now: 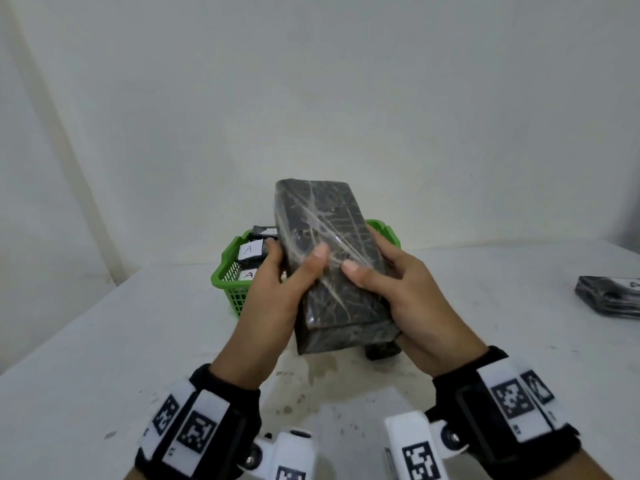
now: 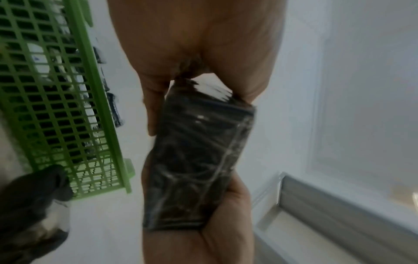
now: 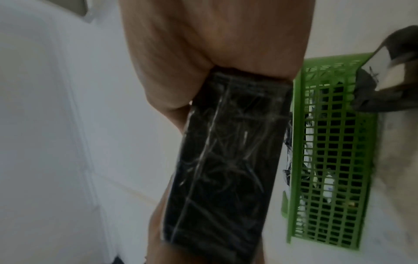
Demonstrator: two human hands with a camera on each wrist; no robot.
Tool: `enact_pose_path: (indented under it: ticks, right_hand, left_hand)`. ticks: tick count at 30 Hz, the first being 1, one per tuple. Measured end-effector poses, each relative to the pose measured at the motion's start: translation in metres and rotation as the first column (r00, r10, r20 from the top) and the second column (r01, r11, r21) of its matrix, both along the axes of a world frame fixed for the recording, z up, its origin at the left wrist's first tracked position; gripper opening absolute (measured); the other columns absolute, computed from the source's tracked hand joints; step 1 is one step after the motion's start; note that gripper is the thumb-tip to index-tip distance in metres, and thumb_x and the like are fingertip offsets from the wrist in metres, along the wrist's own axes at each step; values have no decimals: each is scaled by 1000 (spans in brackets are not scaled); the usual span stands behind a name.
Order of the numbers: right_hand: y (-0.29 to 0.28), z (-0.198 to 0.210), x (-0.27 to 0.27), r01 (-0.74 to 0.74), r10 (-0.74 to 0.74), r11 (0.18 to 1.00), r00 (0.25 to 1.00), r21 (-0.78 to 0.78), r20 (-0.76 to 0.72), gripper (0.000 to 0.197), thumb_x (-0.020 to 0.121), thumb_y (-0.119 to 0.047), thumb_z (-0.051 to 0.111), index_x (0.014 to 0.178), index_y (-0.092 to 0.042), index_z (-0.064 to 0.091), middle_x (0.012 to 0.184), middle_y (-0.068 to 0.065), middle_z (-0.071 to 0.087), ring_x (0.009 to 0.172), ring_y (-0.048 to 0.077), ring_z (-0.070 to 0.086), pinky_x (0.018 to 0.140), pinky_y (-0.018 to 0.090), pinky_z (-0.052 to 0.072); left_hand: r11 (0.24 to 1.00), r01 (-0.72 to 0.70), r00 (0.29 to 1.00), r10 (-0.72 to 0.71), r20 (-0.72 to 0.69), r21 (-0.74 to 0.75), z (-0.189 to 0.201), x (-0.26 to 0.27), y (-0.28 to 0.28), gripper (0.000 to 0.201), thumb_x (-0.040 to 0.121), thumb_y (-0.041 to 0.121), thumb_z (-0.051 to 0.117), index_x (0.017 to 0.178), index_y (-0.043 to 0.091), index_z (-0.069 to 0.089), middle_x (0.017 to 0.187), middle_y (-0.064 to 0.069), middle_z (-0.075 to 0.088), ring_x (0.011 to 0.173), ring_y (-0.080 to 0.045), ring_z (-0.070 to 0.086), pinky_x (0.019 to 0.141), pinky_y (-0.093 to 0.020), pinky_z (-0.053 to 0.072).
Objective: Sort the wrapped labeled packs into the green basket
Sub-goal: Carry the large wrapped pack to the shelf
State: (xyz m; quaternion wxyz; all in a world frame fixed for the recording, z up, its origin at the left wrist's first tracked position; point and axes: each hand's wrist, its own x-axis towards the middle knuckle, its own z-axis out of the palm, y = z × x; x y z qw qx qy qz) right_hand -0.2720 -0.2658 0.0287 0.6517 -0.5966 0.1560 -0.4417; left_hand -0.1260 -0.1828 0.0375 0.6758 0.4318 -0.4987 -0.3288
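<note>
A long dark pack [image 1: 332,258] wrapped in clear film is held up in front of me, between both hands, just on the near side of the green basket [image 1: 228,271]. My left hand [image 1: 287,271] grips its left side with the thumb on top. My right hand [image 1: 374,271] grips its right side, thumb on top too. No label shows on the pack's upper face. Inside the basket lie dark packs with white "A" labels [image 1: 250,250]. Both wrist views show the pack [image 2: 194,160] [image 3: 226,169] clamped between palms, with the basket [image 2: 68,110] [image 3: 328,160] beside it.
Another wrapped pack [image 1: 609,299] with a white label lies at the white table's right edge. A small dark object [image 1: 381,349] sits on the table under the held pack. A plain wall stands behind the basket.
</note>
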Motion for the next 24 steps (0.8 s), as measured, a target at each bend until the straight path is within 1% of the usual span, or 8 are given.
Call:
enact_pose_path:
  ticks: [3,7,10,14,16,18,21,24]
  right_hand:
    - [1,-2,3,22,-27,993,999,-114,-42,66,93,-18,75,152,-31,49,135,-4,71,122,17,69,103,41,57]
    - [-1,5,-3,71,-79,984,996,-165,-43,61,91,-57,69,147,-37,54,139,-9,66,128,12,65,108,46,54]
    - [-5,11,-16,3,-1,998,999,-56,39,62,90,-68,48,140,-34,61,136,-3,69,123,24,68,101,52,55]
    - [-11,16,-25,-67,65,998,993,20,100,76,88,-74,44,144,-25,62,139,5,67,122,30,68,99,54,56]
    - [-11,18,-26,-64,60,998,992,30,111,76,87,-75,46,136,-21,68,130,4,70,113,27,71,93,49,59]
    - [-11,19,-28,-67,58,996,987,60,147,75,89,-74,47,134,-17,68,122,6,68,103,24,72,88,46,60]
    - [-7,20,-28,-96,88,994,987,52,137,74,89,-70,52,134,-13,68,131,16,67,119,33,70,99,50,58]
    - [2,19,-19,-112,116,990,993,-84,38,61,91,-51,61,136,-10,66,134,11,71,127,28,66,112,47,50]
  left_hand:
    - [993,-105,994,107,34,-49,4,5,2,44,94,9,65,138,14,57,125,-7,73,114,-28,71,101,-52,54]
    - [981,-84,960,127,250,-176,9,13,7,78,90,-5,67,156,20,35,142,-1,62,129,-22,62,106,-44,52]
    - [983,-37,931,99,351,-180,8,19,9,93,86,-1,71,161,25,22,154,11,49,139,-13,52,110,-39,49]
    - [975,-59,886,149,439,-212,9,27,12,94,89,15,76,161,32,19,156,13,45,142,-10,48,112,-40,48]
    - [962,-156,788,258,558,-225,10,34,11,93,87,26,78,159,40,22,151,20,46,138,-1,47,107,-32,50]
    - [912,-276,625,409,665,-302,7,41,9,85,82,25,82,152,41,37,135,27,53,124,7,52,95,-16,52]
    - [834,-348,450,549,705,-427,5,46,7,63,79,5,84,126,35,56,121,21,61,110,-4,61,85,-28,57]
    - [827,-346,394,557,731,-444,4,36,5,67,80,-2,80,138,23,57,131,14,62,119,-16,63,91,-42,59]
